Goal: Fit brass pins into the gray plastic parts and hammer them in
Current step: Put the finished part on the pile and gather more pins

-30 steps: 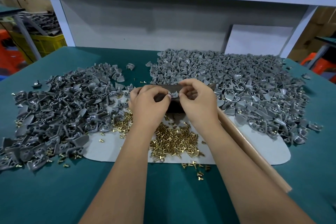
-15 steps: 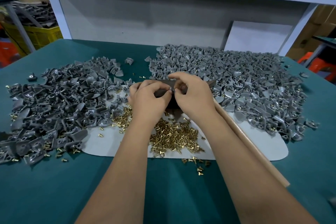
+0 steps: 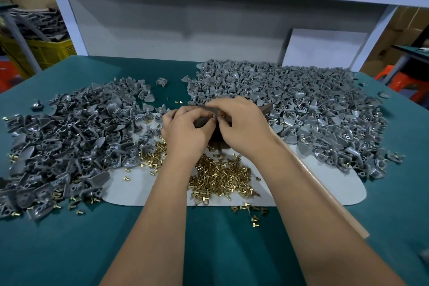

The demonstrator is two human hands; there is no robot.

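Unmoved hands [image 3: 216, 127], pinching gray part [image 3: 215, 115]

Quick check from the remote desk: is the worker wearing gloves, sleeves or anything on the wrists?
Nothing visible. The left hand and right hand are bare, with no gloves, rings, watch or bands showing. Both forearms are uncovered right down to the frame's lower edge, so no sleeve appears in the head view.

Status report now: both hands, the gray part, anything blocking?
Left hand and right hand pinching one gray part. Brass pins just below. Nothing blocking.
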